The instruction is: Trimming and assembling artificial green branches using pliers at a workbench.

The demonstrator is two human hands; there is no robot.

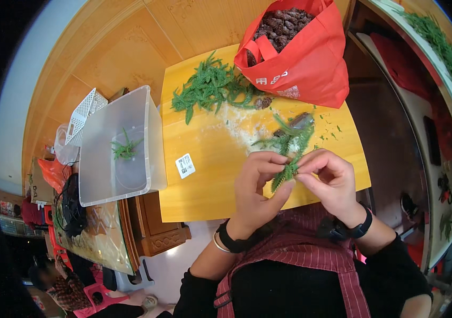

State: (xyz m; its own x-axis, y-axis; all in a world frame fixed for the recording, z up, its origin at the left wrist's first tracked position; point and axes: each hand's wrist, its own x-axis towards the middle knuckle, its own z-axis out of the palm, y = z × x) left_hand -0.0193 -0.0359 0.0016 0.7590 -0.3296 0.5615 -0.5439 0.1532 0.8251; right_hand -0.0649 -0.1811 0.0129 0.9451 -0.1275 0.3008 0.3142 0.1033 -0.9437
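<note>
On the far left I see a white plastic lattice basket (85, 112), partly cut off behind a clear rectangular plastic bin (117, 146). The bin rests at the left edge of the yellow wooden board (205, 175), and one small green sprig (125, 148) lies inside it; I think it stands there to be within easy reach of the hands. On the far part of the board lies a loose pile of green fir-like branches (210, 87).

My left hand (258, 185) is closed around the lower end of a small green fir-like twig (288, 168), thumb and fingers pinching it. My right hand (329, 177) pinches the same twig from the right side with its fingertips. The twig is held in the air just above the near right part of the board, probably so both hands can work on it closely.

At the far right stands a red fabric bag (305, 58) filled with brown pine cones (281, 24). Something dark lies on the board behind the twig, but I cannot make out what it is. The fingertips hide how the twig ends.
</note>
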